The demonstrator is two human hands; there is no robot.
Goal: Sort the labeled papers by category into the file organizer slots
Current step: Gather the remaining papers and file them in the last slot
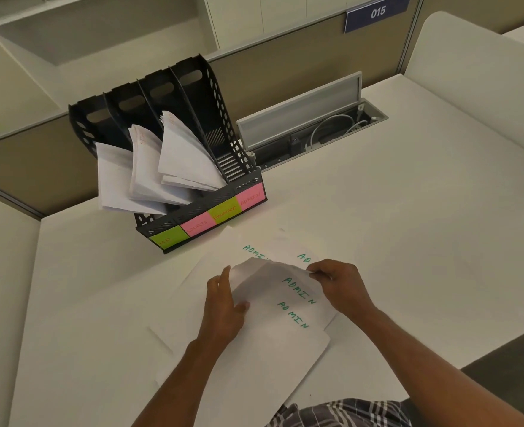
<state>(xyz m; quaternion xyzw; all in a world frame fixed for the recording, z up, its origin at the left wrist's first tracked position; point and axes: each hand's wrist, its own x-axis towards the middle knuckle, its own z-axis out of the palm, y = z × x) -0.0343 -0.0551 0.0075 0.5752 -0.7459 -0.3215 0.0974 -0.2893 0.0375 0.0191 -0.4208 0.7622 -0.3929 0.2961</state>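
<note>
Several white sheets marked ADMIN in green [285, 340] lie fanned out on the desk in front of me. My left hand [223, 306] and my right hand [337, 285] grip the two sides of the top ADMIN sheet [273, 285], whose far edge is lifted and curled. Behind them stands a black file organizer [248, 180] with four slots labeled HR, SPORTS, FINANCE and ADMIN on sticky notes. Paper bundles [149, 167] lean out of the three left slots. The ADMIN slot [223, 143] at the right holds no paper.
An open cable hatch [310, 124] with white cables sits in the desk behind and to the right of the organizer. A partition wall [285, 66] runs along the back, and a white divider [470, 66] stands at the right.
</note>
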